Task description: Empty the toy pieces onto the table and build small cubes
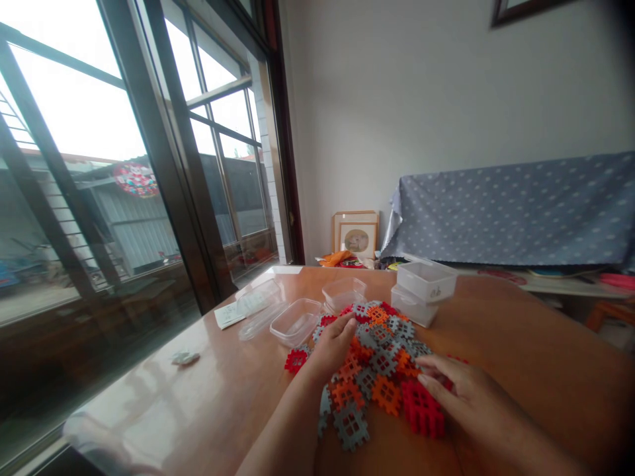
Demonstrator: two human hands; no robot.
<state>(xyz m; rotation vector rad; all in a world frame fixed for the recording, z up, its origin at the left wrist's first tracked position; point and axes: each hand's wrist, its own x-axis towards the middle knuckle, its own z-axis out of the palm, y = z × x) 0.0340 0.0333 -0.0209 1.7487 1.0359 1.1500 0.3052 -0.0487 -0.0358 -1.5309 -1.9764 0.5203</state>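
A heap of interlocking plastic window tiles [383,362], in red, orange and grey, is spread over the table in front of me. My left hand [333,344] reaches over its left side, thumb and fingers close together; whatever lies between them is hidden. On the right, my right hand [454,383] is beside the heap with thumb and index finger apart. Next to its thumb stands a block of red tiles [423,410], seemingly several layers thick. A grey tile [351,425] lies at the near edge, and a red tile [296,360] left of my left wrist.
Clear plastic tubs [296,322] stand behind the heap on the left. Two stacked whitish boxes [426,281] are at the back right. Paper slips [229,316] and a crumpled white item [185,357] lie on the brown table [223,403]. Glass windows [64,198] border the left side.
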